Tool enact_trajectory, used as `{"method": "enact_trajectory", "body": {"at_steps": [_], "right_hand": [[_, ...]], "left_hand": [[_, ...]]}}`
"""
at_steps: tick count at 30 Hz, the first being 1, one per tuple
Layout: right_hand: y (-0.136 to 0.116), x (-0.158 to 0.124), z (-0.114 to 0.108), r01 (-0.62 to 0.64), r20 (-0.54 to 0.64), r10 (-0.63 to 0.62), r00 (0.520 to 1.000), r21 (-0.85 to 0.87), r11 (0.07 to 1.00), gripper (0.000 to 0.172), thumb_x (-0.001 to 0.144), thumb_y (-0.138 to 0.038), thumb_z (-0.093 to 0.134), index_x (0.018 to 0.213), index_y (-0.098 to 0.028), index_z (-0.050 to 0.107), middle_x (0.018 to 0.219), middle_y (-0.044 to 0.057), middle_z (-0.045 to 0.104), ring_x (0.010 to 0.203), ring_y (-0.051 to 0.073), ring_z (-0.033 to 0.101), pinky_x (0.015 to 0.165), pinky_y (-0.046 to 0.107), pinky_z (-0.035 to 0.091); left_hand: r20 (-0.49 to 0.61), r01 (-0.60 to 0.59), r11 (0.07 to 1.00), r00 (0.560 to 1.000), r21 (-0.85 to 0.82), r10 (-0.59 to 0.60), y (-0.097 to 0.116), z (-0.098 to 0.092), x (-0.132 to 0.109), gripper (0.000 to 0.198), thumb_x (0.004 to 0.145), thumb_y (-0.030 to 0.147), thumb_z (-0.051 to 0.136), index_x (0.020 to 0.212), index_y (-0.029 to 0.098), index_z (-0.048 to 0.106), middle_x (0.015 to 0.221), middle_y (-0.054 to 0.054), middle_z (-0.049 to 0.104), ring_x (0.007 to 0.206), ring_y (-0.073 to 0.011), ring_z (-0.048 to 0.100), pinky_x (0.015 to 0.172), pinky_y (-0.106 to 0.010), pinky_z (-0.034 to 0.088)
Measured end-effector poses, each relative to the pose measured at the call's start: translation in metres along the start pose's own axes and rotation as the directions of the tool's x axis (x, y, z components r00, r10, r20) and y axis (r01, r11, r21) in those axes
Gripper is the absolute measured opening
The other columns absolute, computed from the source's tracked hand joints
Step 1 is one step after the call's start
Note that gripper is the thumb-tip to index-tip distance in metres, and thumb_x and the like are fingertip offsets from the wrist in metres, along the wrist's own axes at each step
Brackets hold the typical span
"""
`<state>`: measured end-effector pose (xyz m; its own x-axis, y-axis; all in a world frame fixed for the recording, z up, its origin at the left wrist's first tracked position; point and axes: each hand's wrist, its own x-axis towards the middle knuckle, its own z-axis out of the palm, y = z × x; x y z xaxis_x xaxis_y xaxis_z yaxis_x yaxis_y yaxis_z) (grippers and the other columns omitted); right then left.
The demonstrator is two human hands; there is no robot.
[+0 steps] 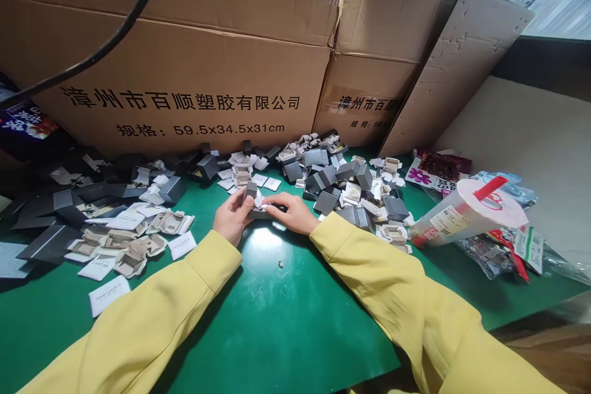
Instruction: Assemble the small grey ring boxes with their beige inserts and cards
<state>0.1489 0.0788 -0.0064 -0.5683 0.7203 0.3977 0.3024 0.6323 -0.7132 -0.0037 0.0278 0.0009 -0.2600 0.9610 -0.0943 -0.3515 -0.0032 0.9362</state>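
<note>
My left hand [231,217] is closed around a small dark grey gift box [250,189] over the middle of the table. My right hand [295,213] meets it from the other side, its fingers pinched at the white piece [258,201] inside the box; what exactly they grip is too small to make out. A tiny gold-coloured item [281,265] lies on the green table [277,326] nearer to me. Left of my hands are loose beige box inserts [132,258] and white printed cards [109,295]. Several grey boxes [325,202] are heaped to the right.
Large cardboard cartons [194,74] stand along the back, with a cardboard sheet [455,68] leaning beside them. A drink cup with a red straw [457,215] and snack packets [494,252] sit at the right. More dark boxes [55,234] pile up at the left; a black cable [115,37] hangs above.
</note>
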Motion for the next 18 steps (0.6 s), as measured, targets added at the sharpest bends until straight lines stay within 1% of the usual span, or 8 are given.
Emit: {"method": "enact_trajectory", "body": {"at_steps": [5,8,10,13,16,18], "right_hand": [[0.0045,0.0016,-0.0016,0.073,0.094,-0.070,0.993,-0.031,0.997,0.029,0.087,-0.024,0.043,0.108,-0.025,0.062,0.112,0.001,0.063,0.103,0.016,0.057,0.093,0.033,0.042],[0.0054,0.0020,-0.0016,0.118,0.118,-0.112,0.987,-0.041,0.992,0.031,0.088,-0.023,0.041,0.113,-0.024,0.060,0.117,0.002,0.061,0.109,0.016,0.054,0.095,0.035,0.041],[0.0045,0.0016,-0.0011,0.126,0.121,-0.119,0.985,-0.052,0.991,0.031,0.088,-0.023,0.041,0.113,-0.023,0.059,0.117,0.003,0.061,0.110,0.016,0.054,0.096,0.035,0.040],[0.0017,0.0003,0.0004,0.082,0.075,-0.077,0.994,-0.056,0.995,0.028,0.086,-0.022,0.044,0.107,-0.022,0.062,0.113,0.003,0.063,0.106,0.016,0.055,0.095,0.034,0.041],[-0.0008,-0.0008,0.0022,0.033,-0.026,-0.034,0.999,-0.029,0.999,0.022,0.084,-0.022,0.047,0.095,-0.020,0.065,0.109,0.005,0.064,0.103,0.016,0.055,0.093,0.033,0.042],[-0.0017,-0.0011,0.0030,0.004,-0.071,-0.004,0.997,0.008,1.000,0.018,0.083,-0.024,0.049,0.089,-0.019,0.065,0.106,0.006,0.065,0.101,0.016,0.056,0.090,0.031,0.044]], "left_hand": [[-0.042,-0.005,1.000,0.999,-0.007,0.005,0.0028,0.0010,-0.0014,0.064,0.057,0.042,0.074,0.113,0.015,0.056,0.107,-0.010,0.059,0.095,-0.0218,0.054,0.066,-0.028,0.049],[-0.056,-0.008,1.000,0.998,-0.001,0.008,0.0035,0.0004,-0.0010,0.062,0.057,0.042,0.074,0.110,0.015,0.057,0.103,-0.008,0.060,0.092,-0.0201,0.056,0.067,-0.029,0.049],[-0.050,-0.006,1.000,0.999,0.006,0.007,0.0038,0.0001,-0.0009,0.061,0.057,0.043,0.073,0.109,0.015,0.057,0.101,-0.007,0.061,0.090,-0.0194,0.056,0.067,-0.030,0.049],[-0.032,-0.008,1.000,0.999,0.025,0.008,0.0034,0.0002,-0.0012,0.061,0.056,0.043,0.074,0.108,0.016,0.057,0.100,-0.007,0.061,0.089,-0.0197,0.057,0.068,-0.030,0.049],[-0.009,-0.017,0.999,1.000,0.043,0.017,0.0019,0.0006,-0.0019,0.064,0.055,0.042,0.075,0.111,0.017,0.056,0.103,-0.008,0.061,0.091,-0.0208,0.057,0.070,-0.030,0.049],[0.024,-0.021,0.998,1.000,0.056,0.020,0.0006,0.0007,-0.0024,0.065,0.056,0.042,0.075,0.113,0.016,0.055,0.108,-0.010,0.060,0.094,-0.0222,0.057,0.070,-0.030,0.049]]}}
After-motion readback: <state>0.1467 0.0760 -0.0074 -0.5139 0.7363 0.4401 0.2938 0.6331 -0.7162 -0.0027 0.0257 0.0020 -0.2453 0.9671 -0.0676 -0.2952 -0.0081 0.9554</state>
